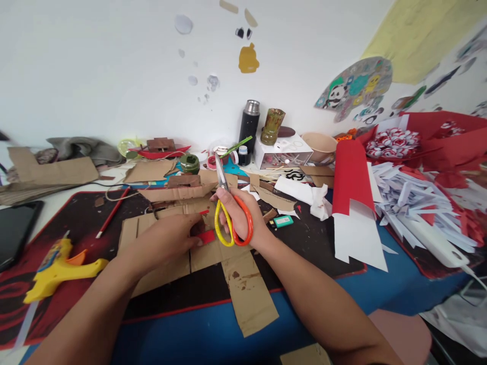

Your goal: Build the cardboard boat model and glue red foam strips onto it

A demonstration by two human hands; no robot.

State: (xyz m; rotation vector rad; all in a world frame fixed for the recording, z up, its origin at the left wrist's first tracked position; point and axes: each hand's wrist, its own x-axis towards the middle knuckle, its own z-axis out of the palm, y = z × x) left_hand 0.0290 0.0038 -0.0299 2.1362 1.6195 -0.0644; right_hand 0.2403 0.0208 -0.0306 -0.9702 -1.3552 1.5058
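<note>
Stiff-looking scissors (223, 187), best held by their loops, were clamped in my right hand (257, 219); beside it, my left hand (171, 235) pinched flimsy-looking red paper (207, 236) by one end.

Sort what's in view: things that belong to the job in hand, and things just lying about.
Likely in the job:
- scissors, in the right hand
- small red piece, at the left hand's fingers
- cardboard beneath

Apparently just lying about:
- phone
- green lighter
- black flask
- yellow glue gun, though it could belong
</note>
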